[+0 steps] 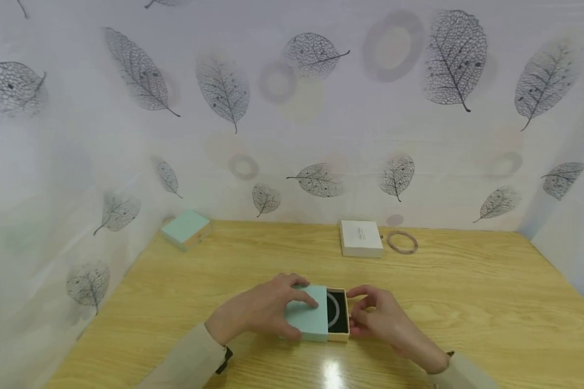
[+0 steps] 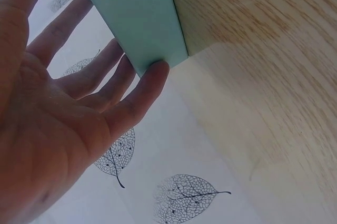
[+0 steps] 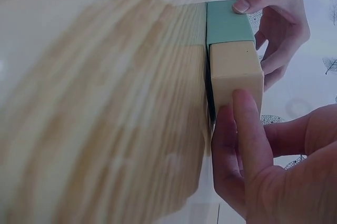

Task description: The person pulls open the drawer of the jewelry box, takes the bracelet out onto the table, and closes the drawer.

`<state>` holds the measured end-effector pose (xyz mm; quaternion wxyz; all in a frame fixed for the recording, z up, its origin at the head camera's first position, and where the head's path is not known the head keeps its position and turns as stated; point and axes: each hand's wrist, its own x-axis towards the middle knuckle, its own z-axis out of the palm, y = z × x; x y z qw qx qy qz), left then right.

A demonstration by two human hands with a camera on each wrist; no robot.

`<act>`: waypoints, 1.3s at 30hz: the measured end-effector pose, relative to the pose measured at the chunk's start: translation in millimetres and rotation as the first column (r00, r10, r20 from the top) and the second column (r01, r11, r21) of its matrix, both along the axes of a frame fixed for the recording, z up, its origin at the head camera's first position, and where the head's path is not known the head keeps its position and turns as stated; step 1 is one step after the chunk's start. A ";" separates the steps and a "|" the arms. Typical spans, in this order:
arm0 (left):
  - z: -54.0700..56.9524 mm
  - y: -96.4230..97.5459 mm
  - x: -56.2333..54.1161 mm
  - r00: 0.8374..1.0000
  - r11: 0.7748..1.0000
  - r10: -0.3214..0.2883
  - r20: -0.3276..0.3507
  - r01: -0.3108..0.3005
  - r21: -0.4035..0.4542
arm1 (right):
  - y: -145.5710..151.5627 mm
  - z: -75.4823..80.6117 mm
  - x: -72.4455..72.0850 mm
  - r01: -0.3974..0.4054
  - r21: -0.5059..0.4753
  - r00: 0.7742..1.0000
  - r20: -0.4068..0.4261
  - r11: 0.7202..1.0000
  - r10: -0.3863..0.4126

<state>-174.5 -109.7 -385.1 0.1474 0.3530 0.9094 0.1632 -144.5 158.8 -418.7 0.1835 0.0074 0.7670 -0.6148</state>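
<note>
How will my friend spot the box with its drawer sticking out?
On the wooden table, find the left hand and right hand. Both touch a mint-green box. Unlike the white box and other mint box farther back, its cream drawer is partly out, showing a pale ring.

A mint-green box sleeve is lying flat on the wood-grain surface, partly covering a cream drawer that is sticking out at its right end. Inside, a pale ring is resting on black lining, its left part disappearing beneath the sleeve.
</note>
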 end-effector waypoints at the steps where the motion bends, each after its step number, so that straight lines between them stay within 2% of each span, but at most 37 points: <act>1: 0.0 -0.2 0.0 1.000 1.000 0.000 -0.003 0.000 -0.002 | 0.4 0.3 0.0 -0.001 0.001 1.000 0.000 1.000 0.001; 39: 0.4 -0.4 0.2 1.000 1.000 0.007 0.011 -0.007 0.009 | 12.6 -0.7 2.0 -0.017 -0.041 1.000 -0.002 0.999 0.017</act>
